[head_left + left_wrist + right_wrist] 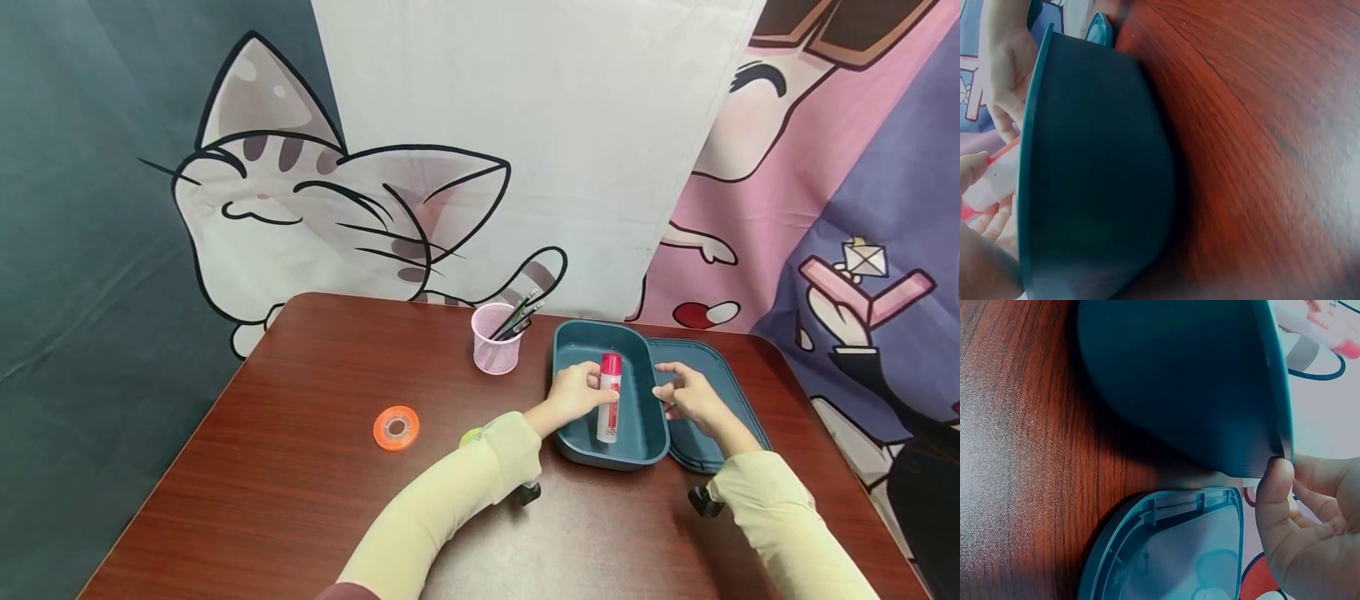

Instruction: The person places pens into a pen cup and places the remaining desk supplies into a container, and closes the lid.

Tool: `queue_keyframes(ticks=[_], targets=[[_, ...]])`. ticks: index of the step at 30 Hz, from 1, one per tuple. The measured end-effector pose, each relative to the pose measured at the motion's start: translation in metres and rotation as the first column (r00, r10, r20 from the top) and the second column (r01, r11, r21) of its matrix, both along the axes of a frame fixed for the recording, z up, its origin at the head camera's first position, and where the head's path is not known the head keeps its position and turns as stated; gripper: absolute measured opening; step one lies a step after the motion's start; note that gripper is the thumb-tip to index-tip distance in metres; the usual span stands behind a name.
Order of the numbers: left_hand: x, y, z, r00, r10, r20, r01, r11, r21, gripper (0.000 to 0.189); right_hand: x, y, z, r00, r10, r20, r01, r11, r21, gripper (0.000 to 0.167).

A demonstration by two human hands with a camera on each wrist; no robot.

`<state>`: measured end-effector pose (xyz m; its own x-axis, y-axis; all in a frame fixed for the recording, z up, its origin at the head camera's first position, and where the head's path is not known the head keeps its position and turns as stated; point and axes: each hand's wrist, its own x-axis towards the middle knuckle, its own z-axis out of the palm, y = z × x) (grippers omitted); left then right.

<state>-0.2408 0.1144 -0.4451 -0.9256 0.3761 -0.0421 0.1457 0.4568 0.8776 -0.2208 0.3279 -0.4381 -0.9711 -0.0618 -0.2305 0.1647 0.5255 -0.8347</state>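
Over the teal plastic box (pixel 611 460), my left hand (pixel 573 394) holds a glue stick (pixel 611 379), a white tube with a pink-red cap, between thumb and fingers. The tube's cap points to the far side. In the left wrist view the glue stick (pixel 999 178) shows above the box's rim. My right hand (pixel 688 393) is at the box's right side; in the right wrist view the thumb and index finger of the right hand (pixel 1304 531) pinch the rim. The box's teal lid (pixel 708 387) lies on the table to the right, partly behind the right hand.
A pink mesh cup (pixel 495 357) with pens and pencils stands left of the box. An orange tape roll (pixel 396 428) lies further left on the brown table (pixel 300 500). A yellow-green item (pixel 471 436) is mostly hidden behind the left sleeve. Printed cloth hangs behind the table.
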Motion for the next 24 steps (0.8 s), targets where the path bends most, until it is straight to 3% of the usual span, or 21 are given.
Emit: queue_keyframes(ticks=[7, 24], targets=[[0.002, 0.011, -0.007, 0.999, 0.020, 0.051, -0.019, 1.000, -0.021, 0.036, 0.000, -0.001, 0.001, 1.000, -0.003, -0.005, 0.003, 1.000, 0.001, 0.052], [0.002, 0.025, -0.022, 0.995, 0.063, 0.073, -0.058, 0.996, -0.073, 0.027, -0.001, 0.000, 0.001, 1.000, -0.007, 0.003, 0.007, 1.000, 0.001, 0.051]])
